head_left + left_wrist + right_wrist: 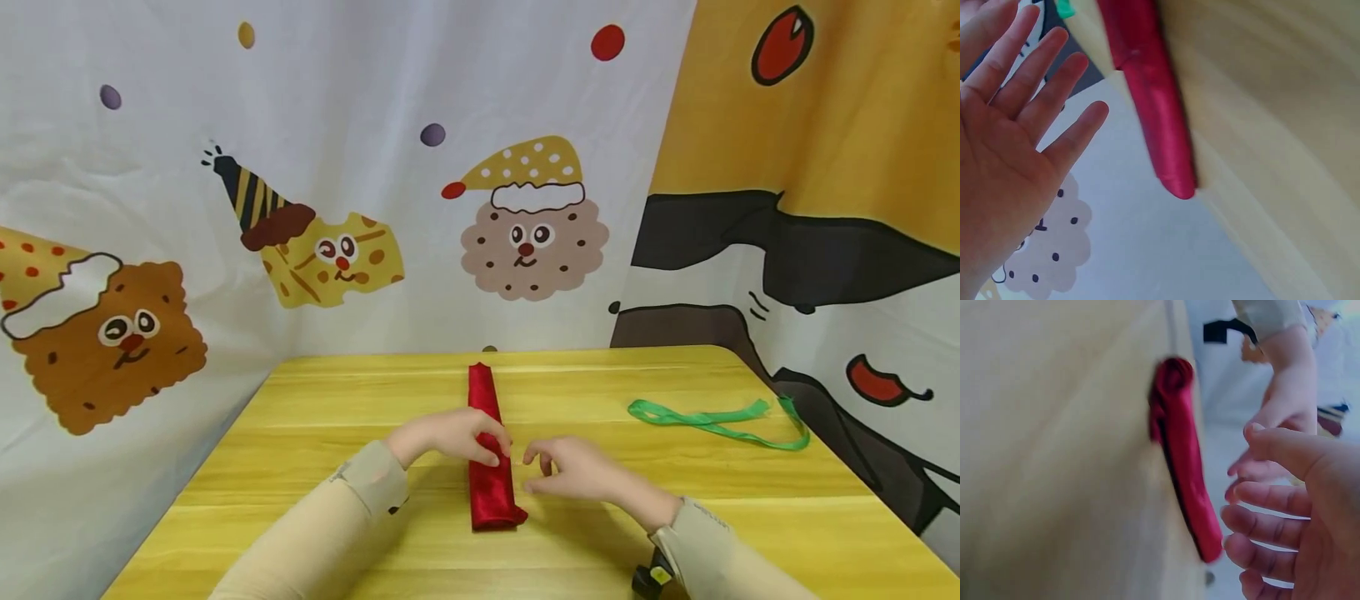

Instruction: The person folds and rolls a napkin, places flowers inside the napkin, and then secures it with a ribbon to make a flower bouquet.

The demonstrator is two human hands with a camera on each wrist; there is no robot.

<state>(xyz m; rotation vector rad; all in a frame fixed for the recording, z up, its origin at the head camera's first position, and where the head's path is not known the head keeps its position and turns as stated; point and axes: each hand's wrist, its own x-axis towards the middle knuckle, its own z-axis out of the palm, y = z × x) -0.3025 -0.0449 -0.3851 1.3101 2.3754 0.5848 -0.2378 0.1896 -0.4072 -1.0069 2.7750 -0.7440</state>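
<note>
A long roll of shiny red cloth (491, 500) lies lengthwise on the table, pointing away from me, with a loose corner at its near right end. Over its middle hovers my left hand (457, 435), fingers bent slightly downward and nothing held. In the left wrist view that hand (1010, 131) has its fingers spread beside the red roll (1157, 112). My right hand (573, 471) is just right of the roll, thumb and fingers apart. The right wrist view shows the roll's coiled end (1175, 374) and my right hand (1310, 519) with loosely bent fingers.
A green ribbon (697, 419) lies looped across itself at the right side of the yellow wood-grain table (360, 392). Behind the table hangs a white curtain (360, 108) printed with cartoon biscuits and cheese. A dark wrist strap (651, 577) shows at my right sleeve.
</note>
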